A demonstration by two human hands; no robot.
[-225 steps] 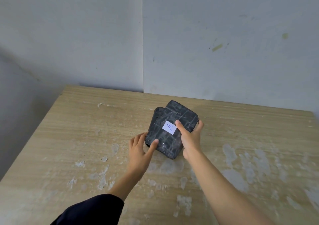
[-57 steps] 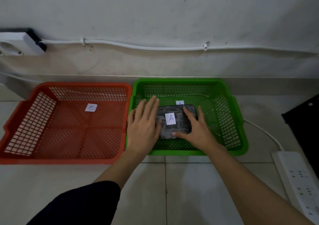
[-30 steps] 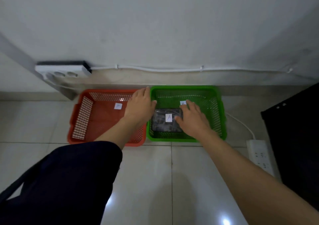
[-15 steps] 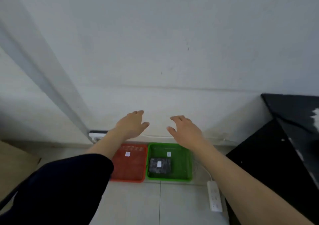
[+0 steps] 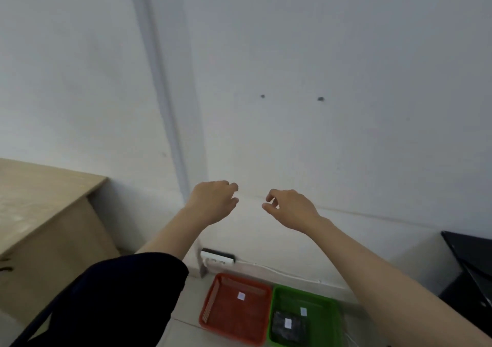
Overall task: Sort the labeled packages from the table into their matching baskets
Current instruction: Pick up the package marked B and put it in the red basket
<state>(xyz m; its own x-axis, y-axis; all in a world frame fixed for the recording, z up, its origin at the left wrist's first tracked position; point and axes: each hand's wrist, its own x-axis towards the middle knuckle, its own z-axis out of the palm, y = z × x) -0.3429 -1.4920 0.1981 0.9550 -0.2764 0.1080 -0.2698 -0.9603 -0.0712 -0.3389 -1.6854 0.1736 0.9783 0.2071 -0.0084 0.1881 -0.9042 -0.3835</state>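
Two white labels unreadable, dark package (image 5: 288,330) in green basket (image 5: 324,305), red basket (image 5: 234,312) beside

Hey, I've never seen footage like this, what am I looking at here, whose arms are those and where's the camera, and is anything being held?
There is no machine here. A person wears one wide-angle camera on the head, so you see their own two arms reaching forward. The left hand and the right hand are raised in front of a pale wall, fingers loosely curled, and both are empty. Low on the tiled floor sit two plastic baskets side by side: an orange basket with only a small paper label inside, and a green basket holding a dark wrapped package with a white label on top. The lettering is too small to read. At the left is a wooden table.
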